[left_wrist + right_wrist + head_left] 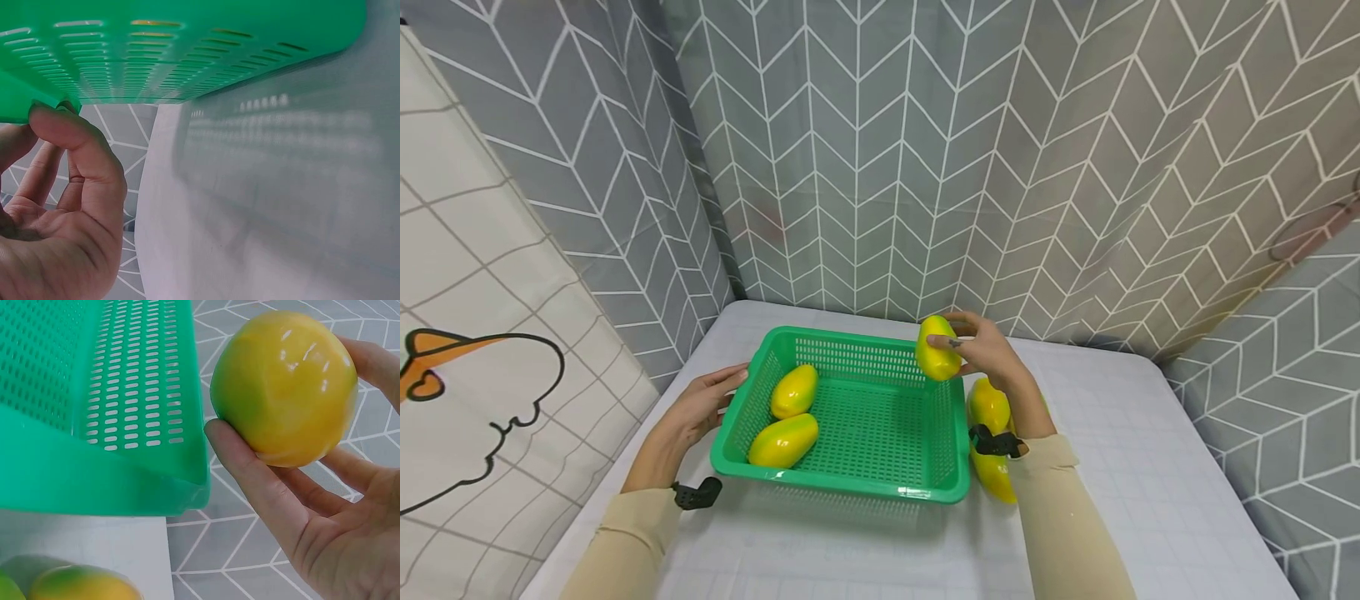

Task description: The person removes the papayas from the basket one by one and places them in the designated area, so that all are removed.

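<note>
A green plastic basket [880, 433] with slotted sides holds two yellow mangoes, one mango [794, 392] behind the other mango [783, 442], both at its left end. My left hand [700, 403] grips the basket's left rim; in the left wrist view the thumb and curled fingers [78, 134] meet that edge. Over the basket's far right corner, my right hand [988, 350] holds a yellow-green mango [937, 350] between thumb and fingers. From the right wrist view, this mango [284, 387] is just outside the basket wall [144, 381].
More mangoes lie on the table right of the basket, among them one mango [989, 406] and another mango [994, 477], partly hidden by my right forearm. A white cloth covers the table [1120, 467]. Grey patterned curtains [865, 150] hang close behind it.
</note>
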`<state>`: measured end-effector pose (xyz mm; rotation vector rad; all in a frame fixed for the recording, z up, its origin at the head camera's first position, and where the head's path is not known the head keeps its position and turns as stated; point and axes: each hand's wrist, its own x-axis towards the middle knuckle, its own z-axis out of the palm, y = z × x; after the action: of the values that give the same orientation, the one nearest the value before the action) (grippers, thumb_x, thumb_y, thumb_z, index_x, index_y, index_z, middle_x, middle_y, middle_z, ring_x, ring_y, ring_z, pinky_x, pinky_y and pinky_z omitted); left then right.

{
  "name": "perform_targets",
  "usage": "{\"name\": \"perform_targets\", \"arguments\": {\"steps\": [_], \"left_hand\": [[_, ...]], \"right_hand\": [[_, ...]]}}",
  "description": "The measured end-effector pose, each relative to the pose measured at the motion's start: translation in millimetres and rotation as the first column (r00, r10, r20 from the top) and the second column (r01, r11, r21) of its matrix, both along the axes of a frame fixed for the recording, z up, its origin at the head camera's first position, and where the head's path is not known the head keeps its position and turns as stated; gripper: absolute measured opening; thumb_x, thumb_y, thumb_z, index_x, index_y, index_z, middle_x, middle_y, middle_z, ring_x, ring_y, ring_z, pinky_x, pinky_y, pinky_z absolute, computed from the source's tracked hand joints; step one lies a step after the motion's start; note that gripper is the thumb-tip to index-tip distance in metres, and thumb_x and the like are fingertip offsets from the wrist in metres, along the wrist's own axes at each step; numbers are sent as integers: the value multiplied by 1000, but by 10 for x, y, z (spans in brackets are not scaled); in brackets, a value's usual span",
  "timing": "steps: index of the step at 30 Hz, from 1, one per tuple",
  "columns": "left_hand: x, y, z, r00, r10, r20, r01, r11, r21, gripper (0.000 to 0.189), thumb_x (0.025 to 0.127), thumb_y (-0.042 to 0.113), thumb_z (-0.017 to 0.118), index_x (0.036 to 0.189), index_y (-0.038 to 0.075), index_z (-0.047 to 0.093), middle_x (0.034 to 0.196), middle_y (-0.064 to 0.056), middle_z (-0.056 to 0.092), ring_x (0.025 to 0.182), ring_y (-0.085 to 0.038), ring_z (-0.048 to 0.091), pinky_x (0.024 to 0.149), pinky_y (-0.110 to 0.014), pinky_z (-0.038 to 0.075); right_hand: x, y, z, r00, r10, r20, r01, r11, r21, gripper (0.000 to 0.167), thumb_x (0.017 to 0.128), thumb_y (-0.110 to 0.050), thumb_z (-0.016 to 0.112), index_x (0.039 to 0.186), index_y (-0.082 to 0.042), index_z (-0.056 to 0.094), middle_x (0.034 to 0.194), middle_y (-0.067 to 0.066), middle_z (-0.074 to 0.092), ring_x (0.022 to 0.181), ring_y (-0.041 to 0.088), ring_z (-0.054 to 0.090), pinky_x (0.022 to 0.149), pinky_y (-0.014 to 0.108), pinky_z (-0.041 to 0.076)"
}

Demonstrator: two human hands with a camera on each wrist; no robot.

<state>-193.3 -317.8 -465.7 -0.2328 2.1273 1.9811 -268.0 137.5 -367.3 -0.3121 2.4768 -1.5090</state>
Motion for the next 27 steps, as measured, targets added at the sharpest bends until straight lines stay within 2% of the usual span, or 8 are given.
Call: {"name": "perform_targets", "arguments": {"steps": [7,14,27], "left_hand": [[10,0,-3,1000,2,0,-2,1000,3,68,108,43,61,162,7,42,103,24,72,96,1,73,83,-23,64],[12,1,13,1000,-2,0,2,1000,5,68,109,42,60,163,7,41,104,24,72,96,1,73,83,-23,64],[6,1,-1,1000,1,3,-1,1000,-2,66,109,42,59,163,8,41,104,25,71,97,2,72,84,-23,64]], "right_hand": [[25,100,20,1000,-11,-17,11,1000,17,75,100,-38,74,162,-11,41,164,25,41,123,44,67,88,49,67],[59,275,45,998,-56,-2,56,998,35,78,99,-41,75,163,-12,40,166,26,36,132,48,61,90,47,66],[155,544,-13,997,-81,19,80,996,51,78,101,-43,73,163,-13,38,167,27,35,140,51,54,97,54,63]]}}
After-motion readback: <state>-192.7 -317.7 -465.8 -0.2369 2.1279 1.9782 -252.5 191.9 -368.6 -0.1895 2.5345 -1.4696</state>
